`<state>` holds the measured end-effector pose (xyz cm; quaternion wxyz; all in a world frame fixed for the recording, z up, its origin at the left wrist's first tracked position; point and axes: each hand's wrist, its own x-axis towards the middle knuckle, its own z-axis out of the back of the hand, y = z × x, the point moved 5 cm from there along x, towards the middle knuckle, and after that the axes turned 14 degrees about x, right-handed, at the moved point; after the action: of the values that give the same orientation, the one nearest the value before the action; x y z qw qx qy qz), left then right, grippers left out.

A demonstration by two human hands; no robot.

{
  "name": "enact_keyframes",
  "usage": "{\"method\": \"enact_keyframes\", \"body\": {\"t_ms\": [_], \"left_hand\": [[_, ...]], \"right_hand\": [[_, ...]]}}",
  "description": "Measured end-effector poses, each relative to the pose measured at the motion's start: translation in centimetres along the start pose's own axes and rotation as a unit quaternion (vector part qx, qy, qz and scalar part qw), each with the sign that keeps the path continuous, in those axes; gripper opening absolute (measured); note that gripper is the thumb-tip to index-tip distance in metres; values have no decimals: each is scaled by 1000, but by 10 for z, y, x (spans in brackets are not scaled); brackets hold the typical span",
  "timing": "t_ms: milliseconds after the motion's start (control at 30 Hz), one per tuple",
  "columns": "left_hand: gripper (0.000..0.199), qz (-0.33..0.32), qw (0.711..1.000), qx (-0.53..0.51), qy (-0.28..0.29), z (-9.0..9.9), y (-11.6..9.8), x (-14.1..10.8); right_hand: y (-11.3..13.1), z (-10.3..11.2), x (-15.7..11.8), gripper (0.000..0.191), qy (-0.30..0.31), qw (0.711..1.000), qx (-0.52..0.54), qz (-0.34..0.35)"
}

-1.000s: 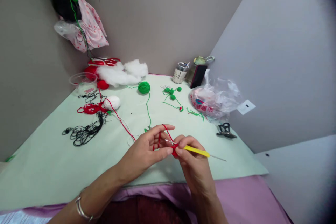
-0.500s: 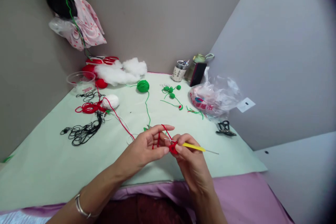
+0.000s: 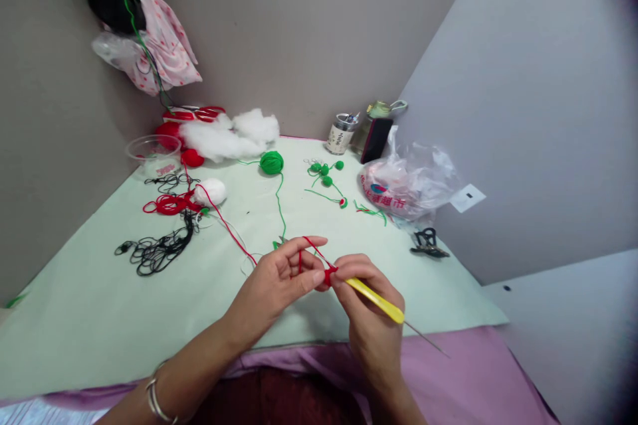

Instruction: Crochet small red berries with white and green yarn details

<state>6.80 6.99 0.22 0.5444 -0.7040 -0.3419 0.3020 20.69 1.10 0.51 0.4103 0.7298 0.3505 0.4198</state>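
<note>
My left hand pinches a small red crochet piece between thumb and fingers, and red yarn runs over its raised index finger to the piece. In my right hand is a yellow-handled crochet hook, its thin metal rear end sticking out down to the right. The hook's working tip is hidden by my right fingers at the red piece. Both hands meet above the front of the table. From the left hand the red strand leads back to a loose red yarn bundle.
A green yarn ball sits behind my hands, near small green crocheted balls. At left lie tangled black cord, a white yarn ball and white stuffing. A plastic bag, phone and black claw clip are at right.
My right hand has turned the crochet hook, so its rear end now points more steeply down to the right. The red piece has tilted and shows less of its face.
</note>
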Motion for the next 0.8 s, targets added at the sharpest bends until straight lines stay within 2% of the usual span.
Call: {"method": "enact_keyframes", "body": {"t_ms": [67,133,233,333,433,567,800], "left_hand": [[46,0,1000,4,-10,1,1,1],[46,3,1000,-3,-9,2,3,1],[48,20,999,-30,7,3,8,2],[48,40,998,-53,19,3,10,3],[45,40,997,-61,18,3,10,4],[43,19,998,-55,10,2,10,4],[38,-11,999,-31,5,3,9,0]], "right_hand": [[4,-2,-3,14,10,999,-37,32],[4,-3,-4,14,14,998,-41,34],[-5,0,-1,11,3,999,30,-27],[-15,3,3,12,-16,988,116,-103],[-19,3,5,14,-23,981,142,-131],[-16,2,3,10,-8,989,108,-101],[-1,0,0,13,-5,1000,-10,7]]}}
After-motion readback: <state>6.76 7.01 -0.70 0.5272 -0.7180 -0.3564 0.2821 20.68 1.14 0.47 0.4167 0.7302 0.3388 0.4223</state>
